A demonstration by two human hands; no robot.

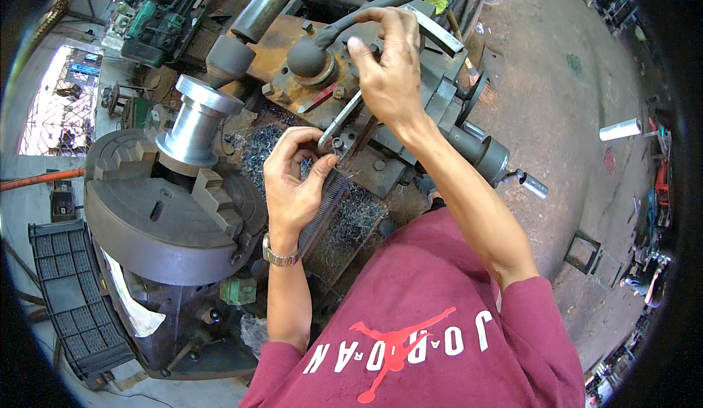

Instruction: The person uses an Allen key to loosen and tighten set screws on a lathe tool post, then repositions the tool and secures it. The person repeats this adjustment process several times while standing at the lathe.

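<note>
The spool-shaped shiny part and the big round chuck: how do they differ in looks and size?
Size: the chuck is much wider than the spool-shaped part.
Finish: the part is bright and silvery; the chuck's face is dull dark grey.
Shape: the part narrows between two flanged ends, while the chuck is a broad disc with stepped jaws.
Shared: both look round and metallic.

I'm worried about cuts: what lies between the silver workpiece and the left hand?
Metal shavings show between the silver workpiece and the left hand in the head view.
</note>
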